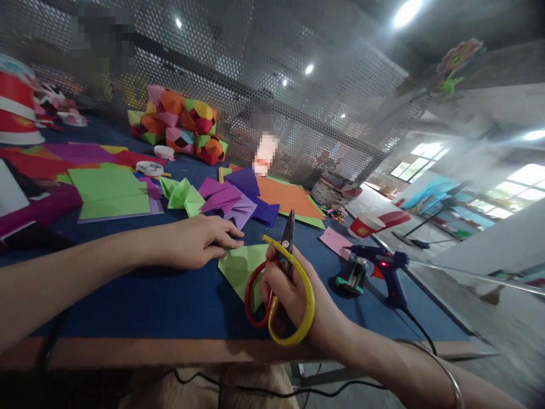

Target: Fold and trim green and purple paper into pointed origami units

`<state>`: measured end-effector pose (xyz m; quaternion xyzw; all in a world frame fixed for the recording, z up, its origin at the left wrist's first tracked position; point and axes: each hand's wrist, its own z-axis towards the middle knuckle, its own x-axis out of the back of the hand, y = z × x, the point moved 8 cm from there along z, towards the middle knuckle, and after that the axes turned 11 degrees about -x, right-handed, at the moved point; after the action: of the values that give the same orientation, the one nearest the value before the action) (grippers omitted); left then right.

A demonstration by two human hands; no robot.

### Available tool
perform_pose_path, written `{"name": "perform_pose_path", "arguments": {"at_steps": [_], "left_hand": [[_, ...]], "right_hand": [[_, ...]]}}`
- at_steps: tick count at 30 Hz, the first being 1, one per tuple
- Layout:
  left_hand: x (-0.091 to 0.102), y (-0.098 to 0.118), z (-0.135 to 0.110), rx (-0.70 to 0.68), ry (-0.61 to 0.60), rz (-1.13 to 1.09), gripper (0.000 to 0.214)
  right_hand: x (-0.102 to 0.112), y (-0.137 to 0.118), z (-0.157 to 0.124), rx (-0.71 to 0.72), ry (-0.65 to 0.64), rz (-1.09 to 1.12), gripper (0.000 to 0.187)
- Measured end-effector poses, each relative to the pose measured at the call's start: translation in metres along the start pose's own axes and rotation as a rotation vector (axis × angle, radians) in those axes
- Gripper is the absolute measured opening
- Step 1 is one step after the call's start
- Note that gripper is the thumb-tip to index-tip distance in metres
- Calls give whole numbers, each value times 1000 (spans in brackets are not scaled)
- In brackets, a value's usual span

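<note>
Scissors [294,259] overlapping green paper [239,266], orange sheet [284,196], glue gun [390,263]

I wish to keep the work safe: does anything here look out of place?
One thing: the glue gun, to the right of the scissors, has its red light on, and its nozzle points toward the pink paper; I cannot tell whether they touch. That looks odd because the gun may be hot.

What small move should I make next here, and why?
Perhaps turn the red-and-yellow-handled scissors toward the creased light-green paper sheet: the right hand holds them with the blades pointing past the sheet's far edge, while the left hand lies at that edge.
</note>
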<state>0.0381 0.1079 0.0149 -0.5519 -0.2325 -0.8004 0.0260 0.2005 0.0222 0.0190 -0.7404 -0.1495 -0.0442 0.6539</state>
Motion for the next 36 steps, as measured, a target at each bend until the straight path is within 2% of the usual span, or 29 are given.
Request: {"name": "perform_pose_path", "arguments": {"at_steps": [3,5,7,8,11,14,16,17,20,22,24,25,27,29,30,33,36], "left_hand": [[2,4,-1,-11,1,15,45],[4,6,-2,-17,7,23,44],[5,7,-4,-21,12,28,43],[5,8,-4,-23,13,31,43],[5,9,-4,-26,15,36,42],[6,9,-4,-24,20,40,41],[7,9,-5,-23,24,40,40],[7,9,-5,-23,24,40,40],[7,8,-6,-24,34,41,40],[7,9,-6,-28,49,45,39],[9,13,-5,-28,86,58,40],[12,16,-5,-31,131,68,41],[23,29,-6,-76,293,90,38],[34,49,-9,-174,476,100,29],[35,59,-10,-218,507,94,24],[28,88,-8,-328,466,61,16],[18,102,-4,-343,355,87,23]], "right_hand": [[16,-10,-3,15,0,-47,19],[38,-28,-1,108,60,-151,24],[61,-47,6,196,143,-425,30],[73,-52,12,185,205,-598,31],[97,-43,34,-10,261,-1120,23],[108,-30,44,-94,266,-1226,11],[104,-27,44,-8,271,-1206,21],[99,-29,42,102,268,-1189,29],[69,-39,29,577,158,-1093,49],[50,-37,22,819,30,-1039,50],[39,-32,22,969,-29,-1010,43],[36,-30,22,1024,-35,-994,42],[34,-28,21,1103,-4,-982,40],[33,-29,16,1150,80,-1034,34],[32,-30,11,1161,133,-1088,31],[27,-34,-7,1216,266,-1233,37],[21,-35,-17,1243,244,-1229,44]]}}
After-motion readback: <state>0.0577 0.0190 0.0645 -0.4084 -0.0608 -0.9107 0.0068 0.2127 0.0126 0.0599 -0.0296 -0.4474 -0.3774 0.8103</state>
